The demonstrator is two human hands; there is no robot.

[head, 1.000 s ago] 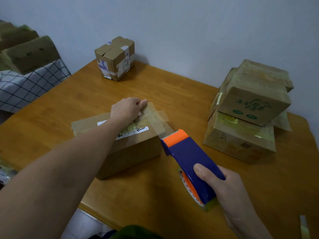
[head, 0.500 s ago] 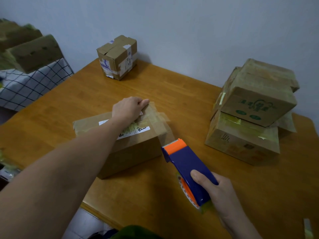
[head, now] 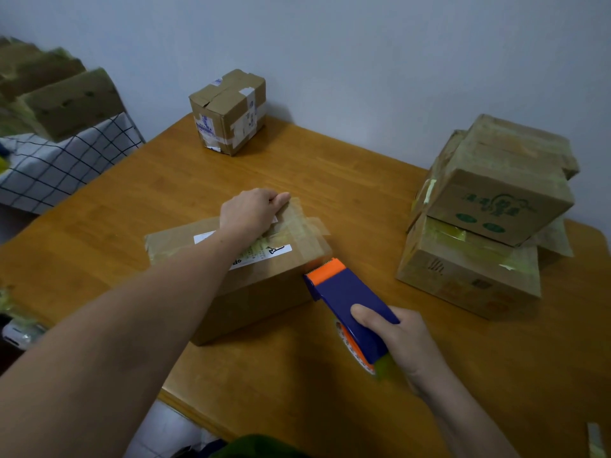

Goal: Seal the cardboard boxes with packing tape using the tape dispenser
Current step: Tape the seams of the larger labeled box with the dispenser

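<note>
A brown cardboard box [head: 261,292] with a white label lies in the middle of the wooden table [head: 330,408]. Clear tape covers its top and hangs past the right end. My left hand [head: 251,209] rests on the box's top at the far edge, fingers bent over that edge and thumb lying along the tape. My right hand [head: 406,342] grips the handle of the blue and orange tape dispenser [head: 347,292]. The dispenser's orange head touches the upper right edge of the box. The tape roll shows only partly under the handle.
A small taped box [head: 228,110] stands at the table's back by the wall. Stacked boxes [head: 489,219] fill the right side. More boxes [head: 66,100] sit on a checked cloth [head: 66,160] off the table's left. The table's front edge runs close below my arms.
My right hand has brought the dispenser up and left, from just off the box's right end to its upper right edge. My left hand has stayed on the box.
</note>
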